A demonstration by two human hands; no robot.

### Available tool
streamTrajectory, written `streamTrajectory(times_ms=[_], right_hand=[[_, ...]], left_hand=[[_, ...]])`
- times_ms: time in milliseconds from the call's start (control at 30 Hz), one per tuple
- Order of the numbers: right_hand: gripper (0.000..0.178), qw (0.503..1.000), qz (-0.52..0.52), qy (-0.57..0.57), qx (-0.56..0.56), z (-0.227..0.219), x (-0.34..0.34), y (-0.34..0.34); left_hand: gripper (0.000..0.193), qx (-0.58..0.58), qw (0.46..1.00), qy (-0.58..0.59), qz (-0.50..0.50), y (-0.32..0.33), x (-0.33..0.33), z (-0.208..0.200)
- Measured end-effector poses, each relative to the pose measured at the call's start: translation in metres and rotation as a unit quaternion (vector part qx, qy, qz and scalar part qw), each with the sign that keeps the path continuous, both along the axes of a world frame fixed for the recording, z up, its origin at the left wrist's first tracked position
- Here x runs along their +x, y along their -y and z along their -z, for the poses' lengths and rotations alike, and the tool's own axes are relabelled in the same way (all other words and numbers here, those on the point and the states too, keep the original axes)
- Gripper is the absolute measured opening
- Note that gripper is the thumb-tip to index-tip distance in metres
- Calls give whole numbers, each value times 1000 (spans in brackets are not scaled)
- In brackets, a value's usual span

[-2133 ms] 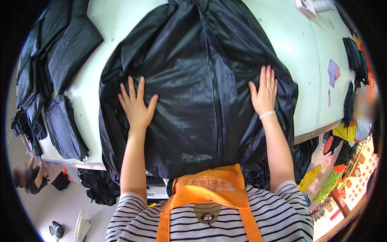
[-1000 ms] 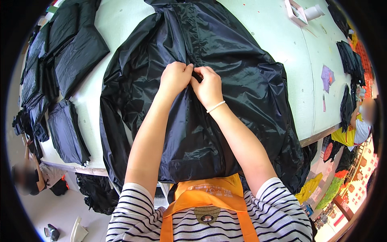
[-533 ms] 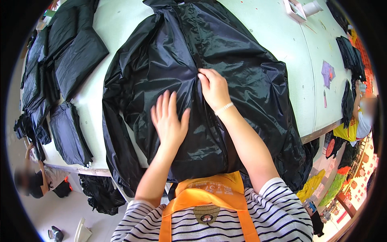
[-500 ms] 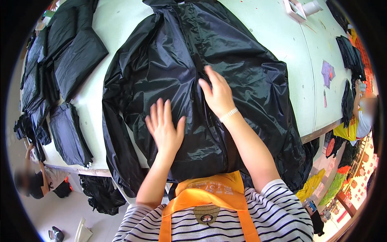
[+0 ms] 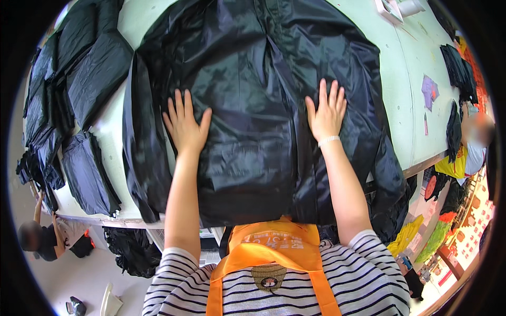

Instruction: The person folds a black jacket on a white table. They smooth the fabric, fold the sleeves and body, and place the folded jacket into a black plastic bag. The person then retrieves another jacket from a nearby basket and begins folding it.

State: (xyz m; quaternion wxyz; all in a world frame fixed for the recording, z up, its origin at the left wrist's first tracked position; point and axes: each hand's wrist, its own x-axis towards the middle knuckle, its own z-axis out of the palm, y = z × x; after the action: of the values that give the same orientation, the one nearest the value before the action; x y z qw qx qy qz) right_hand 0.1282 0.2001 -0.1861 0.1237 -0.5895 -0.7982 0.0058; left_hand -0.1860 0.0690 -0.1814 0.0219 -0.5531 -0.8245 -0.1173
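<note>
A shiny black jacket [image 5: 247, 163] lies spread over the pale table in front of me, its lower hem at the near edge and its sleeves at either side. My left hand [image 5: 187, 122] rests flat on its left part, fingers spread and pointing away from me. On its right part, beyond the front seam, my right hand [image 5: 326, 111] lies palm down with the thumb held apart. A light bracelet circles the right wrist. Neither hand holds anything. Creases run across the cloth between the hands. The top of the jacket is cut off by the frame's upper edge.
Folded black garments [image 5: 97, 68] pile up at the left of the table [image 5: 416, 121]. A white tray [image 5: 389, 11], a purple scrap [image 5: 429, 93] and more dark clothing [image 5: 457, 68] lie at the right. Black cloth [image 5: 132, 250] hangs below the near edge. People stand at both sides.
My hands have moved apart and now lie flat on the jacket, the left one farther forward, the right one farther right. The jacket has shifted and looks smoother near the hem.
</note>
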Motion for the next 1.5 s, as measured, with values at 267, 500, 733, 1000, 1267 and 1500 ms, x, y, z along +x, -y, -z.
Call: streamTrajectory(times_ms=[267, 500, 733, 1000, 1267, 1500], right_hand=[[25, 968, -60, -242, -17, -19, -18, 26], [15, 850, 2, -464, -249, -47, -39, 54], [9, 934, -39, -323, -151, -39, -54, 62], [13, 859, 3, -468, -209, -40, -60, 71], [15, 871, -11, -432, -234, -35, -56, 65], [15, 896, -37, -411, -166, -12, -59, 62]], left_hand=[[37, 78, 990, 104, 50, -43, 62, -52], [51, -228, 956, 171, 69, -78, 123, -57], [32, -285, 914, 278, 80, -92, 108, -42], [29, -186, 792, 579, 53, -68, 98, -49], [22, -44, 772, 633, 35, -46, 116, -37], [19, 15, 902, 423, 90, 52, 143, -94]])
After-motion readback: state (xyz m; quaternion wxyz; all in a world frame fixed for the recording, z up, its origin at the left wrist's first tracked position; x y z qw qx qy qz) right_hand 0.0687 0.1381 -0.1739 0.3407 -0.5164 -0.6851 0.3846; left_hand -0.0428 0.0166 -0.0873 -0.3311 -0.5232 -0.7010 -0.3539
